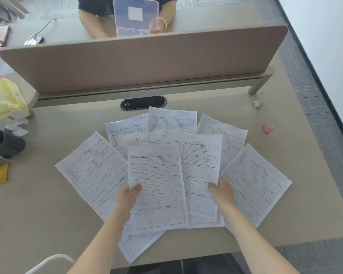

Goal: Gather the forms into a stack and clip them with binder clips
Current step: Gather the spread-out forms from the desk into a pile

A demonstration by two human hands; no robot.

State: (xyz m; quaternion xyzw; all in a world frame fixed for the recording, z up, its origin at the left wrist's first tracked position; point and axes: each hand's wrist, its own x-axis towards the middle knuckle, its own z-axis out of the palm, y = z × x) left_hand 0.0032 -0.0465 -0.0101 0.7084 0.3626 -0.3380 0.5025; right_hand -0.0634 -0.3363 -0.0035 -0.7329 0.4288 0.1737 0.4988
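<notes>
You're seated at a beige desk (48,194) with a padded divider panel (143,62) across its far edge and a dark oval cable port (143,103) just below it. Grey carpet tiles and a white wall run down the right side of the room. Beyond the divider another person's arms hold up a clear plastic box (136,14).

At the left edge of your desk sit a yellow tissue pack (5,99), a dark cup (5,143) lying tilted, and a small yellow packet (0,175). Far right, well apart from the paper, lie a yellow binder clip (257,104) and a pink binder clip (267,129).

The forms (95,171) are fanned out overlapping in the middle of the desk. Your left hand (129,194) pinches the left edge of the centre sheet (156,184), thumb on top, fingers curled underneath; that sheet lies over the others. Your right hand (222,191) rests on the sheet just to the right (198,165), thumb pressed on the paper, fingers loosely bent at its right edge; you can't tell whether they reach beneath it
</notes>
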